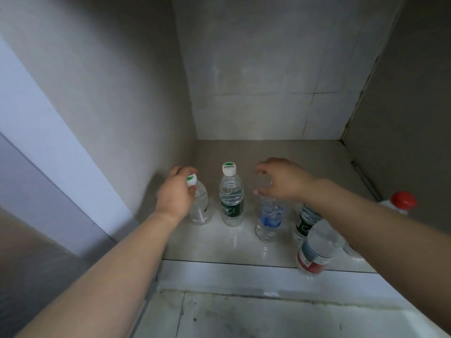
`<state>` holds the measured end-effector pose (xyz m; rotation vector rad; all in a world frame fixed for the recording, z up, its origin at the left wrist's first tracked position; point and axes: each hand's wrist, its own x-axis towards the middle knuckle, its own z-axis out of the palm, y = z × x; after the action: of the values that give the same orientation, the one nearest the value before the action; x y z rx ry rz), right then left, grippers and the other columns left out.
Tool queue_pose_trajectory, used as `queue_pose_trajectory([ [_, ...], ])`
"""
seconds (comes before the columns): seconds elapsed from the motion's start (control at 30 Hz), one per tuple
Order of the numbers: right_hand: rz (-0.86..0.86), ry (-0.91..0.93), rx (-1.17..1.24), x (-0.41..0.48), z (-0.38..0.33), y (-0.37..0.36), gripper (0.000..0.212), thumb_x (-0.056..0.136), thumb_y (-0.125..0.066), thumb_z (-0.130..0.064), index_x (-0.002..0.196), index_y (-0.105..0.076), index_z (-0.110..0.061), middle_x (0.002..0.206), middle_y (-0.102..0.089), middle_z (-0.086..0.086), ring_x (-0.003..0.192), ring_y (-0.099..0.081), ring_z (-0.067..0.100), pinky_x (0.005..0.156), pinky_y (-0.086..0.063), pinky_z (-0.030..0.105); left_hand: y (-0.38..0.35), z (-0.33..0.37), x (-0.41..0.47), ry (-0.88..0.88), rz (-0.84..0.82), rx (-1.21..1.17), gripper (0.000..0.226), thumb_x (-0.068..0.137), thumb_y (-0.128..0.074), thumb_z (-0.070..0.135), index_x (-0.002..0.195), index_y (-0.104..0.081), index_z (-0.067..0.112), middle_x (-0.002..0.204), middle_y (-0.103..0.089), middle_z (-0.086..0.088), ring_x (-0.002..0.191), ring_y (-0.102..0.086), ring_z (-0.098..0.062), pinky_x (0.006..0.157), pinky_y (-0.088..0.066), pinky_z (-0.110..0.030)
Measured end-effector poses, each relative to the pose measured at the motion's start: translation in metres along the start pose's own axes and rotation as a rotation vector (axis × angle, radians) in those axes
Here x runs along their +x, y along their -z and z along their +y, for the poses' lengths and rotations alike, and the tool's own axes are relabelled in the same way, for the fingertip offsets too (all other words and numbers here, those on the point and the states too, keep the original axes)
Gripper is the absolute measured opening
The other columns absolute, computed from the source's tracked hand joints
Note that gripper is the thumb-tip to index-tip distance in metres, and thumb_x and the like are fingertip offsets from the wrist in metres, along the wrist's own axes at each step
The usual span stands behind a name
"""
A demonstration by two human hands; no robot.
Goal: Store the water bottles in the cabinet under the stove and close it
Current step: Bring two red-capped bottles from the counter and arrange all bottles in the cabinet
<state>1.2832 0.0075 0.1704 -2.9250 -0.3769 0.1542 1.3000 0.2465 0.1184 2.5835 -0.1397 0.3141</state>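
Inside the open cabinet [268, 152], the left hand [174, 193] grips the neck of the leftmost bottle [200, 203] with its fingers closed just under the white cap, the bottle standing upright on the cabinet floor near the left wall. The right hand [280, 181] hovers over the blue-label bottle [269, 218] with fingers spread and curled, not touching it (the cap itself is hidden behind the hand). A green-label bottle [231, 201] stands upright between these two, another green-label bottle [306, 220] is partly hidden under the right forearm, a red-label bottle [317, 247] sits at the front edge, and a red-capped bottle [401, 201] stands at the far right.
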Motion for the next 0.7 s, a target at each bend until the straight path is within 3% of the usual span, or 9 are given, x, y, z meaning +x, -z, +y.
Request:
queue_pose_trajectory([
  [0.13, 0.109, 0.069, 0.135, 0.026, -0.017, 0.003, 0.055, 0.078, -0.069, -0.040, 0.125, -0.051, -0.019, 0.124, -0.056, 0.006, 0.111, -0.053, 0.022, 0.089, -0.041, 0.028, 0.006, -0.008, -0.008, -0.032, 0.017, -0.023, 0.033, 0.077, -0.063, 0.002, 0.109, -0.063, 0.012, 0.114, -0.059, -0.010, 0.099, -0.058, -0.029, 0.081, -0.040, -0.027],
  [0.27, 0.126, 0.103, 0.240, 0.046, -0.030, -0.009, 0.050, 0.073, -0.074, -0.037, 0.117, -0.058, -0.017, 0.116, -0.061, 0.007, 0.100, -0.058, 0.024, 0.080, -0.039, 0.024, 0.006, -0.008, -0.002, 0.055, 0.076, -0.009, 0.033, 0.077, -0.065, 0.008, 0.109, -0.064, 0.016, 0.114, -0.060, -0.006, 0.100, -0.058, -0.026, 0.084, -0.043, -0.030],
  [0.47, 0.206, 0.115, 0.265, 0.061, -0.024, -0.022, 0.038, 0.073, -0.074, -0.029, 0.106, -0.063, -0.014, 0.108, -0.061, 0.008, 0.098, -0.057, 0.023, 0.076, -0.036, 0.024, -0.008, -0.002, 0.024, -0.081, 0.008, 0.102, 0.036, 0.082, -0.062, 0.008, 0.117, -0.061, 0.013, 0.121, -0.059, -0.009, 0.103, -0.059, -0.031, 0.083, -0.043, -0.031],
  [0.7, 0.142, 0.189, 0.303, 0.068, -0.020, -0.016, 0.030, 0.077, -0.071, -0.021, 0.106, -0.066, -0.019, 0.108, -0.065, 0.004, 0.094, -0.060, 0.018, 0.074, -0.036, 0.019, -0.005, -0.007, 0.042, -0.080, -0.028, 0.075, 0.033, 0.080, -0.063, 0.005, 0.113, -0.063, 0.013, 0.118, -0.061, -0.010, 0.106, -0.058, -0.030, 0.087, -0.041, -0.030],
])
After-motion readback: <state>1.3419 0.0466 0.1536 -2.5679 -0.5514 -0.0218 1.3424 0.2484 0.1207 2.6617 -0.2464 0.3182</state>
